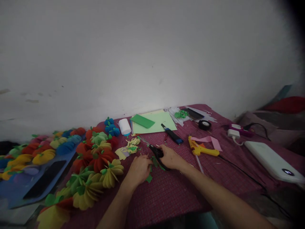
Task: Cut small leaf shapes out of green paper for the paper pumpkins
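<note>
My right hand (168, 157) is wrapped around black-handled scissors (157, 152), whose points face up and to the left. Just left of it, my left hand (141, 166) has its fingers curled together at a small piece of green paper (154, 161). Another green scrap (149, 178) shows below those fingertips. Beyond the left hand lies a heap of pale yellow paper cuttings (133, 143). Many folded paper pumpkins (111, 173) in yellow, green, orange and red stand to the left of my hands.
At the back, a green strip (143, 121) lies on pale green sheets (164, 122). A utility knife (172, 133) sits closer. To the right are a yellow glue gun (202, 149) with its cord, black tape (204, 124) and a white power bank (271, 160). A wall stands behind the table.
</note>
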Tool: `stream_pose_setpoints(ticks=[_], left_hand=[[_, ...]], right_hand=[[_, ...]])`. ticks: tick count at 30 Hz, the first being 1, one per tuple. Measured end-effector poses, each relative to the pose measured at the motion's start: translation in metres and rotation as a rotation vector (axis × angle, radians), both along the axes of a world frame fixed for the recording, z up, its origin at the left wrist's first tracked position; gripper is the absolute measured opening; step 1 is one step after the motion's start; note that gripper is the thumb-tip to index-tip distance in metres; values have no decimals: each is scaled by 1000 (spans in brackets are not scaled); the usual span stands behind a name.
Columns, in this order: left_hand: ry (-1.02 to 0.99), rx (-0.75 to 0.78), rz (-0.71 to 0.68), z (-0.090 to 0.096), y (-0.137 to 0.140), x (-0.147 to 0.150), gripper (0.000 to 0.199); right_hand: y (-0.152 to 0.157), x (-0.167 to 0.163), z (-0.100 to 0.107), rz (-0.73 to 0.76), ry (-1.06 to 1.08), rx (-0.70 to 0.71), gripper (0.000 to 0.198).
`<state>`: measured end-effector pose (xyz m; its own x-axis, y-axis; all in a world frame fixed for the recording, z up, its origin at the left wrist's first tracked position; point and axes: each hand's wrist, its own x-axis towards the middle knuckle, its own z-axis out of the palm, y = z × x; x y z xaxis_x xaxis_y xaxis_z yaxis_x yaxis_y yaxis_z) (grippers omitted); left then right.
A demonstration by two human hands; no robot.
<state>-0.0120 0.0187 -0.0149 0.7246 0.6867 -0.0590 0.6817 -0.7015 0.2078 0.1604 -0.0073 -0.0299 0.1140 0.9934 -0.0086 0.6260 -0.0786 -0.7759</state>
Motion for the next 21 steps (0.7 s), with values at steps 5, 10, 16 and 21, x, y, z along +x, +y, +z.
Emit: stream_pose_setpoints(ticks=[5,10,16,21], left_hand=[[8,4,15,1,-2,1,26],[-37,-6,23,0,-3,0,27],[-172,-37,56,-3,-3,-3,23],[-388,-24,228,2,4,-3,22]], right_hand=[[9,-11,-2,-36,-141,-56,35],[11,-13,-5,-38,-171,-54,29],[15,-11,-8,-5,-47,10,28],[10,-8,9,32,146,103,30]])
